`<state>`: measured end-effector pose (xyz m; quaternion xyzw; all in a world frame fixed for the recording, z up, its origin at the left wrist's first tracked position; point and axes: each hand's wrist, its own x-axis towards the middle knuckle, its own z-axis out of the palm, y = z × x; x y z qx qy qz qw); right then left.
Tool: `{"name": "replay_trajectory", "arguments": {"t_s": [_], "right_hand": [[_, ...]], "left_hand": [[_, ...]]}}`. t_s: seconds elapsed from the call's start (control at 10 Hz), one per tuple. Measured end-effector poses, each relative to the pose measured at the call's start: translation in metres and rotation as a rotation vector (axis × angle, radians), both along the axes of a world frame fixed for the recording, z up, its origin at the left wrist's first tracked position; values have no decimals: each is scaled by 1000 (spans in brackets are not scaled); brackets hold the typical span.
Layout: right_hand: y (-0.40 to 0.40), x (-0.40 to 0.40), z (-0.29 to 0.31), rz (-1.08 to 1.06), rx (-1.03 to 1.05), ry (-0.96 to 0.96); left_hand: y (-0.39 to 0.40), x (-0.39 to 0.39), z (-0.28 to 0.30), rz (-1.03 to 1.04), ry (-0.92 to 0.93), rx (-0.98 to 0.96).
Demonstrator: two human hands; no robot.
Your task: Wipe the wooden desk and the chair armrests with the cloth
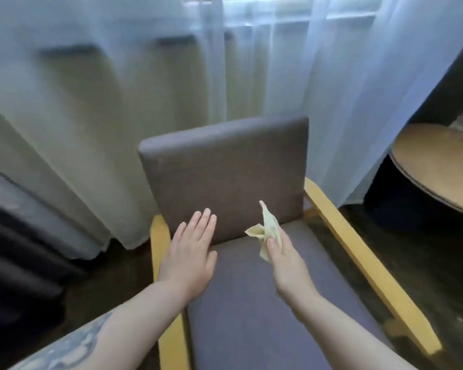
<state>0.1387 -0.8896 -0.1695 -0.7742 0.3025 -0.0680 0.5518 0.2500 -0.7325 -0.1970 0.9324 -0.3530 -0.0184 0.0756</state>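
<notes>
Over chair seat (251, 303), both hands hovering. Right hand (284, 260) pinching crumpled cloth (269, 229) between thumb and fingers, cloth hanging free, touching nothing. Left hand (190, 252) spread flat, empty, near left armrest (159, 236). Right armrest (358, 252) lying well apart from cloth. Round counter (433, 166) sitting at far right. Judging: cloth being carried toward an armrest, wiping not yet begun here.

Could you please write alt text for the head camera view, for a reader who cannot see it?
A person's right hand holds a crumpled pale cloth above the grey seat of an armchair with yellow wooden armrests, while the open left hand hovers flat beside it. Sheer white curtains hang behind, and a round wooden table stands at right.
</notes>
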Motion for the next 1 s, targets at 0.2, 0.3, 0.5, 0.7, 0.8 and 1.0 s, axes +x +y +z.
{"name": "replay_trajectory", "arguments": {"t_s": [0.2,0.3,0.5,0.7,0.8,1.0], "right_hand": [[156,36,152,308,-15,-129],[250,44,205,485,-34,-184],[458,52,274,770,-46,-289],[662,44,295,911,-74,-273],[759,62,303,1025,-332,-296],[886,65,305,1321,-974,-242]], "left_hand": [[205,-16,172,406,-197,-89],[315,-51,231,627,-275,-158],[546,-146,290,1004,-405,-52],[739,-262,317,1279,-432,90],[800,-308,320,1412,-426,96],[847,-349,322,1545,-383,188]]}}
